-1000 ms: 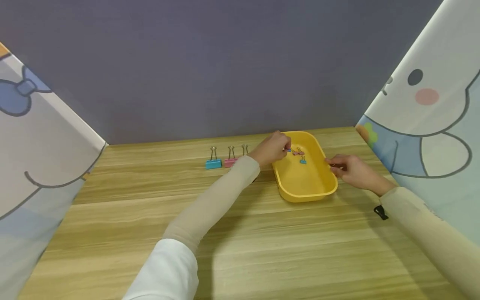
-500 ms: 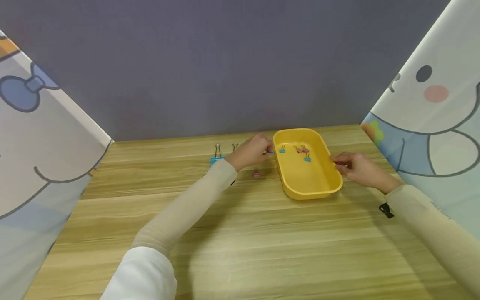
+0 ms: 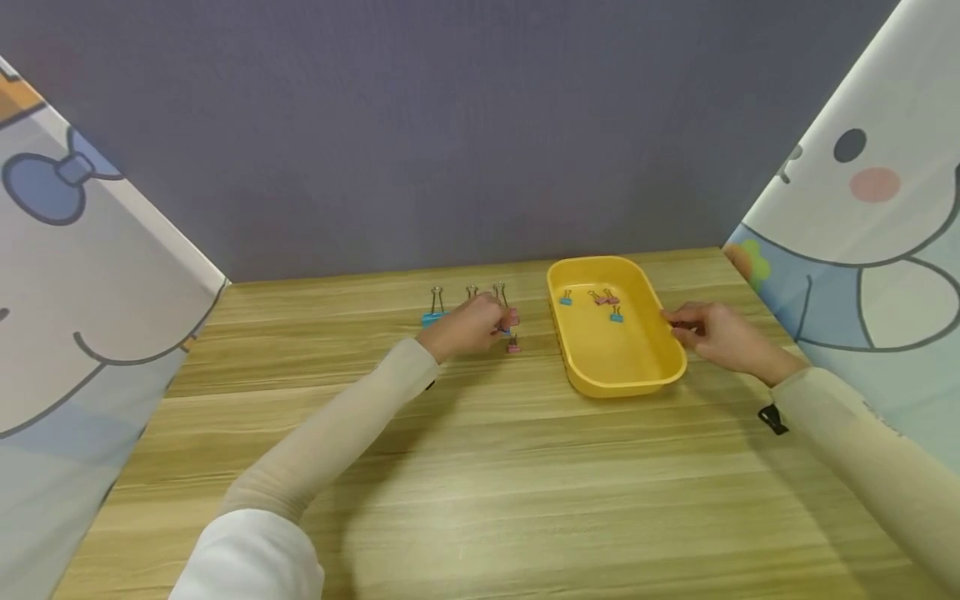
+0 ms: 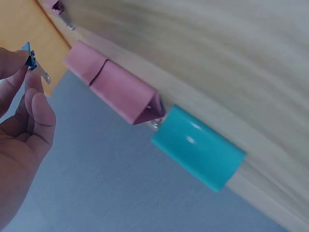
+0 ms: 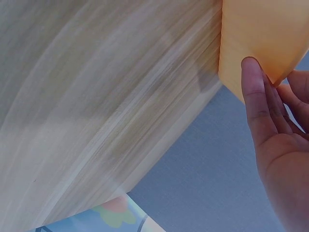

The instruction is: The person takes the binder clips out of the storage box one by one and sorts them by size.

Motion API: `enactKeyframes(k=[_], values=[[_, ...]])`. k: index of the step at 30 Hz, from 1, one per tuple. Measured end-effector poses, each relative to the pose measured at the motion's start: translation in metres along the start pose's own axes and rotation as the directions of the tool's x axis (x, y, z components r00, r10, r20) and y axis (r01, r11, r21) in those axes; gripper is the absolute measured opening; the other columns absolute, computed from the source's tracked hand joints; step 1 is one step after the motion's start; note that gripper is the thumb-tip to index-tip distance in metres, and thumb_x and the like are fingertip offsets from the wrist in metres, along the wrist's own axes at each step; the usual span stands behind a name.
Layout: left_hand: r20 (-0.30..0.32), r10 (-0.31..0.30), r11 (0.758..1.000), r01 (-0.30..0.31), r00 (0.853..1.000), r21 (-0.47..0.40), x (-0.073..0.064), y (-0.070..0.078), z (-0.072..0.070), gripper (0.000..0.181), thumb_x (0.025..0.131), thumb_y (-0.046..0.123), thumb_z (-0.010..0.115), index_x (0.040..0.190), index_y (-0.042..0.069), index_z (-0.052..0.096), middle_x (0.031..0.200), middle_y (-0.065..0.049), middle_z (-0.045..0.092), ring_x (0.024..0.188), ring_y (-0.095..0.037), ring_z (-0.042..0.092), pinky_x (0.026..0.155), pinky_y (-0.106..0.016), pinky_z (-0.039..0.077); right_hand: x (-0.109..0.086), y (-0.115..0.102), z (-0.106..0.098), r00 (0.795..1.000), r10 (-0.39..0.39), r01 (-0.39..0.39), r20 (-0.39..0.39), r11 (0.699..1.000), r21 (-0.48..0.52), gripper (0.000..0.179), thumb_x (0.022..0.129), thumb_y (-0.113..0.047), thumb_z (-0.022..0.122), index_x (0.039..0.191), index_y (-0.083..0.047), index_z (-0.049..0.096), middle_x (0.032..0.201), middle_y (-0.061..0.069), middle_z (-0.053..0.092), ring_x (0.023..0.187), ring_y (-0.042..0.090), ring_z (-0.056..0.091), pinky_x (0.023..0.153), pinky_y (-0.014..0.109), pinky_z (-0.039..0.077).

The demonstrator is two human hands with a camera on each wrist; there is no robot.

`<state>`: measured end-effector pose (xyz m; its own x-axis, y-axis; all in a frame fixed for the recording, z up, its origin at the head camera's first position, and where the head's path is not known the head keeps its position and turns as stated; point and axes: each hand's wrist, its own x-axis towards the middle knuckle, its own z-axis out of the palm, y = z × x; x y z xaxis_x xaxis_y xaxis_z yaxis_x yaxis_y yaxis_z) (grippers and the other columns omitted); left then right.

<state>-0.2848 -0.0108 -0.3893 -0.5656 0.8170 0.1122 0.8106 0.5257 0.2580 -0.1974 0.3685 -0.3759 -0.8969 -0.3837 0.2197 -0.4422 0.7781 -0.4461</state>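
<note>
Tray (image 3: pixel 611 354), long axis toward grey wall (image 3: pixel 465 133)

The left hand (image 3: pixel 468 325) pinches a blue clip (image 3: pixel 506 332) near a small pink clip (image 3: pixel 513 349). The right hand (image 3: pixel 714 335) grips the yellow tray (image 3: pixel 611 358); four clips (image 3: pixel 616 317) lie inside.

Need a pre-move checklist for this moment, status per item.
1. Small blue metal binder clip pinched in left hand: ok.
2. Right hand pinching the rim of the yellow plastic tray: ok.
3. Tray upright on the wooden table: ok.
4. Left hand clear of the small pink metal binder clip on the table: ok, gap shows in left wrist view.
5. Two large pink metal binder clips fully visible in head view: not ok, left hand covers part of them.
6. Firmness of right-hand grip: cannot tell.
</note>
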Motion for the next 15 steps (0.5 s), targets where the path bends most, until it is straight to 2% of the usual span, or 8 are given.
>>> enactKeyframes(k=[4, 7, 8, 11, 15], values=[[0.011, -0.013, 0.999, 0.013, 1.0, -0.048, -0.0076, -0.0047, 0.008, 0.022, 0.085, -0.003, 0.063, 0.068, 0.01, 0.057, 0.059, 0.003, 0.043, 0.054, -0.006, 0.031, 0.057, -0.022, 0.036, -0.0006, 0.002, 0.0016, 1.0, 0.002, -0.002, 0.015, 1.0, 0.004, 0.029, 0.085, 0.008, 0.063, 0.114, 0.012, 0.062, 0.097, 0.018, 0.066, 0.072, 0.012, 0.057, 0.059, 0.021, 0.048], [0.014, -0.028, 0.997, 0.029, 1.0, -0.069, -0.0105, -0.0078, 0.0106, 0.026, 0.084, -0.005, 0.062, 0.065, 0.009, 0.053, 0.057, 0.005, 0.032, 0.052, -0.007, 0.024, 0.059, -0.023, 0.033, 0.0002, 0.003, 0.0007, 1.0, 0.004, -0.004, 0.019, 1.0, 0.006, 0.029, 0.085, 0.008, 0.062, 0.114, 0.013, 0.061, 0.097, 0.018, 0.066, 0.072, 0.014, 0.057, 0.058, 0.022, 0.049], [0.017, -0.033, 0.997, 0.034, 0.999, -0.076, -0.0108, -0.0089, 0.0111, 0.024, 0.084, -0.005, 0.062, 0.065, 0.008, 0.055, 0.058, 0.004, 0.033, 0.053, -0.007, 0.024, 0.06, -0.023, 0.033, 0.0005, 0.0032, 0.0001, 1.0, 0.007, -0.007, 0.02, 1.0, 0.008, 0.03, 0.085, 0.009, 0.062, 0.114, 0.013, 0.061, 0.097, 0.019, 0.066, 0.072, 0.015, 0.058, 0.058, 0.022, 0.049], [0.041, -0.061, 0.994, 0.064, 0.997, -0.087, -0.0113, -0.0104, 0.0113, 0.016, 0.085, -0.003, 0.064, 0.071, 0.005, 0.065, 0.062, 0.005, 0.048, 0.053, -0.005, 0.033, 0.061, -0.022, 0.038, 0.0014, 0.0029, -0.0016, 0.999, 0.017, -0.017, 0.028, 1.0, 0.011, 0.03, 0.086, 0.008, 0.062, 0.115, 0.013, 0.06, 0.099, 0.021, 0.065, 0.074, 0.018, 0.06, 0.059, 0.022, 0.05], [0.089, -0.096, 0.992, 0.103, 0.991, -0.074, -0.0118, -0.0097, 0.0113, 0.008, 0.085, 0.0, 0.066, 0.086, 0.005, 0.072, 0.082, -0.001, 0.067, 0.063, -0.006, 0.054, 0.063, -0.019, 0.047, 0.0021, 0.0027, -0.0023, 0.999, 0.017, -0.018, 0.042, 1.0, 0.017, 0.03, 0.087, 0.006, 0.062, 0.116, 0.014, 0.06, 0.1, 0.022, 0.065, 0.073, 0.018, 0.059, 0.058, 0.022, 0.049]])
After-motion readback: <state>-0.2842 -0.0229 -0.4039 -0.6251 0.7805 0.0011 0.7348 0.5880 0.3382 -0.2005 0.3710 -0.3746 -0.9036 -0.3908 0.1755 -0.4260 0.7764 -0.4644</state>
